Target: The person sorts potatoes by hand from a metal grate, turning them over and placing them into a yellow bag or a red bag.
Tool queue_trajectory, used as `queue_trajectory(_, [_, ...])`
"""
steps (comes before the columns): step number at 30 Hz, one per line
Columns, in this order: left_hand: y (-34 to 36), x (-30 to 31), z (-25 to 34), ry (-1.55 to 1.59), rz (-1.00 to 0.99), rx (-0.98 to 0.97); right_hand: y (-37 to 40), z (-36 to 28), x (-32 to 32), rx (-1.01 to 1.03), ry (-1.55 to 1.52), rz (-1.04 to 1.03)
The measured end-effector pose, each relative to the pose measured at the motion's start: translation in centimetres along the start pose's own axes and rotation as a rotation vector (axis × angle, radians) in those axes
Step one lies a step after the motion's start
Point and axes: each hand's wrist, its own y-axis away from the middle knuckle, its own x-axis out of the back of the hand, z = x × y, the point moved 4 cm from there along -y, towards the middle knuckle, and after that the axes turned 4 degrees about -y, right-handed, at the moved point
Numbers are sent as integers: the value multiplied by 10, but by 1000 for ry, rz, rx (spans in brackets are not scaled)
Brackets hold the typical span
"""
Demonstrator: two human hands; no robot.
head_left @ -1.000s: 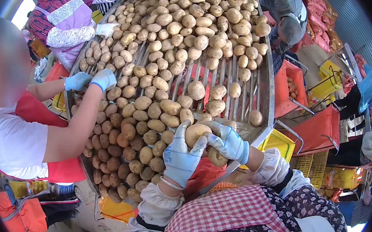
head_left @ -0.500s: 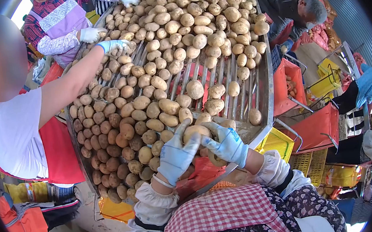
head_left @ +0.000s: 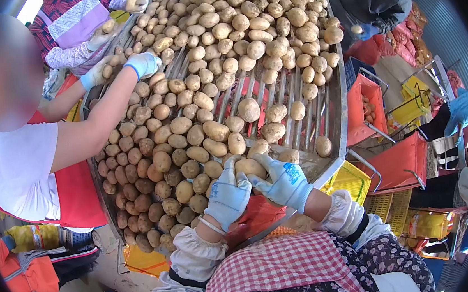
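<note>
In the head view, my left hand (head_left: 229,197), in a pale blue-white glove, has its fingers closed on one side of a tan potato (head_left: 251,168). My gloved right hand (head_left: 285,185) grips the other side of the same potato at the near edge of the sorting table. Other potatoes lie against the fingertips. Beneath my hands hangs red material (head_left: 256,216). The undersides of both hands are hidden.
Many potatoes (head_left: 180,141) cover the slatted metal table (head_left: 294,126). A co-worker in a white shirt (head_left: 25,171) reaches in from the left; others work at the far end. Red bins (head_left: 396,164) and yellow crates (head_left: 347,183) stand at right.
A second potato under my right hand has gone from sight; both hands stay near the same spot. The left co-worker's second hand has come into view, and the far-right person has straightened up.
</note>
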Motion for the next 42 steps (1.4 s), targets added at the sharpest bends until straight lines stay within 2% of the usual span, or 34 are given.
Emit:
queue_trajectory(4, [2,7,6,38,-27,-32,1,-3,-2,-27,85,-58])
queue_trajectory(6, [2,10,7,104,-114,33,1,-7,0,-47,102,-103])
queue_trajectory(10, [2,9,-4,33,-148,29,2,-10,-2,-86,130,-143])
queue_trajectory(12, [5,4,-20,-61,-7,-193,0,4,-2,-56,80,-99])
queue_trajectory(13, [5,1,-28,-63,-1,-190,-2,9,0,-28,32,-47])
queue_trajectory(15, [3,3,-24,351,1,-255,-4,14,5,-48,-76,-58])
queue_trajectory(16, [1,4,-23,352,1,-256,-4,16,5,-70,-186,-72])
queue_trajectory(18, [-4,5,-11,525,-236,138,-4,18,3,-45,-159,-41])
queue_trajectory(19, [-4,7,-4,526,-235,141,-4,18,3,-23,-136,-7])
queue_trajectory(21, [-4,15,8,-24,-99,-2,-5,18,3,-43,-123,-19])
queue_trajectory(26, [0,4,3,-35,-69,-64,-4,13,5,-34,-226,-89])
queue_trajectory(28, [2,1,2,-64,-55,-78,-3,13,4,-54,-202,-213])
queue_trajectory(34, [5,-4,-2,-75,-4,-137,3,7,4,-103,-85,-227])
queue_trajectory(38, [5,4,-16,171,-64,-136,4,27,-3,-36,-212,-194])
queue_trajectory(40, [4,8,-12,265,-92,-144,3,37,-11,-31,-617,-166])
queue_trajectory(42, [2,14,-5,651,-163,75,2,38,-11,-16,-675,-170])
